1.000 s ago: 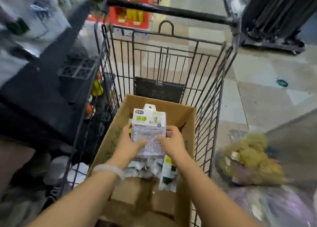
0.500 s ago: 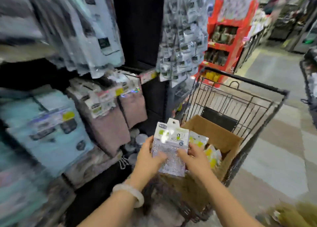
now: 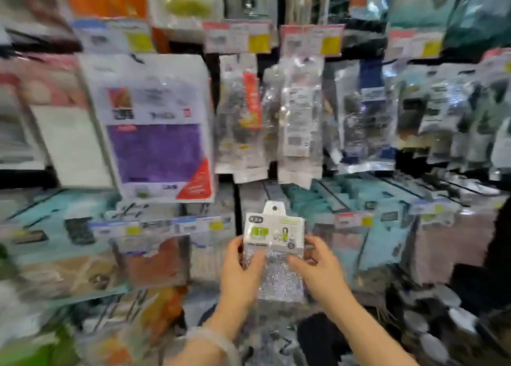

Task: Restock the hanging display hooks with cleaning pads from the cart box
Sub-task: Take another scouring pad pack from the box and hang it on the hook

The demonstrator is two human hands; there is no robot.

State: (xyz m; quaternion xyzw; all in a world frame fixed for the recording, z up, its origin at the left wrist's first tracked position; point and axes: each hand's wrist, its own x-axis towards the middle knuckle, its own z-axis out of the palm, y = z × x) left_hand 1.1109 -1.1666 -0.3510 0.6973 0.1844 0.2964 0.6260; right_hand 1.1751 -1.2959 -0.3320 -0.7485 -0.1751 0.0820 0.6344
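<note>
**Pad pack held up before the hooks**

2 bare hands hold 1 pad pack [image 3: 273, 250] upright below the hanging packets [image 3: 300, 122]. The left hand [image 3: 241, 271] and right hand [image 3: 322, 268] pinch its side edges, fingers closed on it. To hang it well, line the punched hole [image 3: 274, 208] with a hook tip; no free hook is clearly visible.

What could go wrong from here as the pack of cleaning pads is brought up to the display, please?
1. The hang hole at the top of the cleaning pad pack is small, and no bare hook is plainly visible among the crowded hanging packets, so it may miss.
2. The left hand and right hand hold only the pack's side edges; the glossy wrapper could slip.
3. Reaching in may knock the price tags nearby.
</note>
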